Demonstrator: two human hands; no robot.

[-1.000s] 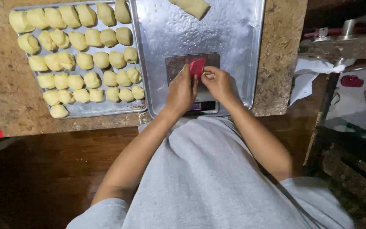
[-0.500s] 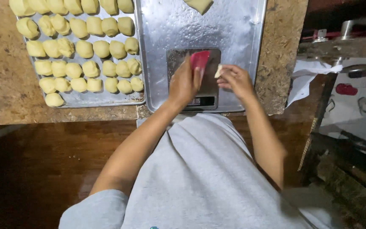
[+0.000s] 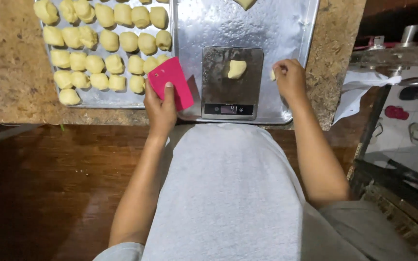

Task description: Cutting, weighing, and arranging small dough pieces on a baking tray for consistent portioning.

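Scraper (image 3: 171, 83): smooth matt pink plastic. Scale (image 3: 231, 83): brushed metal top, dull sheen. Dough piece (image 3: 236, 69) on it: soft, matt, pale yellow. Baking tray (image 3: 267, 29), upper centre: thin shiny metal, filmed and smeared. Countertop (image 3: 10, 72), upper left: speckled polished stone. Floor (image 3: 49, 193), lower left: glossy dark wood. Apron (image 3: 228, 193): matt grey cloth.

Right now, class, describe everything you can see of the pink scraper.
The pink scraper is a thin, flat card, seemingly plastic, with rounded corners and two small holes near its upper left corner. It is tilted, top leaning left, above where the tray of dough pieces meets the scale's tray. The left hand pinches its lower edge, thumb on its face.
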